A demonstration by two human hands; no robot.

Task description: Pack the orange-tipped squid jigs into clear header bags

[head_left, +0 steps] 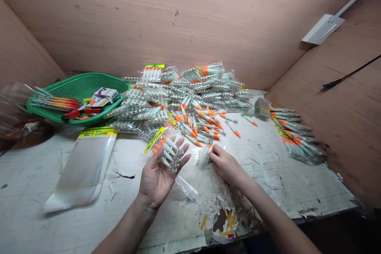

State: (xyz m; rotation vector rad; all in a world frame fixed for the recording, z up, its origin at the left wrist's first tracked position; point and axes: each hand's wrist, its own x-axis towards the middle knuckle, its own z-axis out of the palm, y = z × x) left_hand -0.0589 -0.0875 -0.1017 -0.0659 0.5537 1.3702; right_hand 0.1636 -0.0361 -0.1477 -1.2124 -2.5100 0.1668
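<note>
My left hand (pixel 156 182) holds a clear header bag of fishing lures (pixel 168 151), palm up, with the thumb over its edge. The lures inside are pale with orange tips and wire hook crowns, under a yellow "BCT LURE" strip. Close to the table, my right hand (pixel 226 162) is closed, its fingertips pinching a blurred pale lure (pixel 204 154) with an orange tip. Just beyond both hands lies a heap of loose lures (pixel 205 125). A clear plastic strip (pixel 187 187) rests on the table below the left hand.
Behind the heap rise stacked bagged lures (pixel 190 91). A green basket (pixel 74 80) with pliers (pixel 81 113) and small boxes stands at left, near a stack of flat bags (pixel 85 166). More filled bags (pixel 297 137) lie at right. Wooden walls surround the worn white tabletop (pixel 276 190).
</note>
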